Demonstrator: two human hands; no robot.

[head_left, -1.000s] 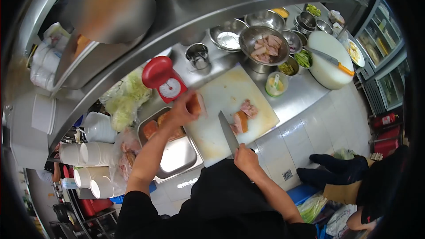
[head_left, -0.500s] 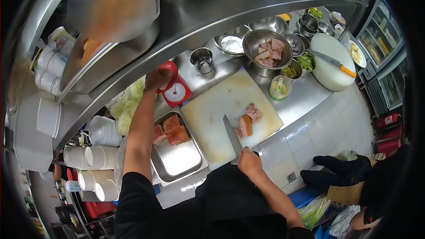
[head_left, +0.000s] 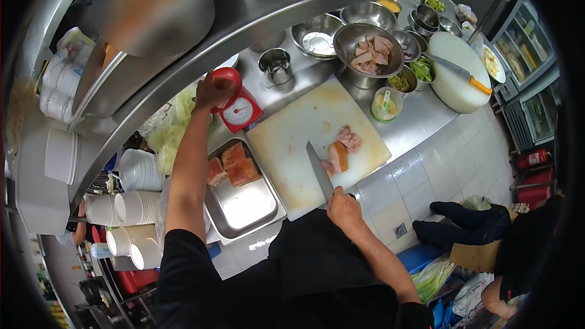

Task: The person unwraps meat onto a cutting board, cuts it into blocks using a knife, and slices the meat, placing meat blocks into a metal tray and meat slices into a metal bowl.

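My left hand (head_left: 214, 90) is in shadow at the red pan (head_left: 229, 83) of a kitchen scale (head_left: 239, 111); its fingers and anything under them cannot be made out. In my right hand (head_left: 344, 209) is a large knife (head_left: 319, 170), its blade lying over the white cutting board (head_left: 292, 146). Right of the blade sit a browned meat block (head_left: 338, 156) and pale meat pieces (head_left: 349, 138). Left of the board, a steel tray (head_left: 244, 210) holds browned meat blocks (head_left: 243, 172) at its far end.
A colander of cut meat (head_left: 372, 53), steel bowls (head_left: 317, 35), a small tub (head_left: 386, 104) and a round white block (head_left: 460, 73) with a second knife (head_left: 457, 72) stand behind and right. A steel shelf (head_left: 280, 9) crosses above. Stacked bowls (head_left: 138, 208) stand left; another person (head_left: 524, 250) is lower right.
My left hand has moved from the board's left edge, where it held a meat block, up to the scale pan. My right hand keeps the knife in nearly the same place.
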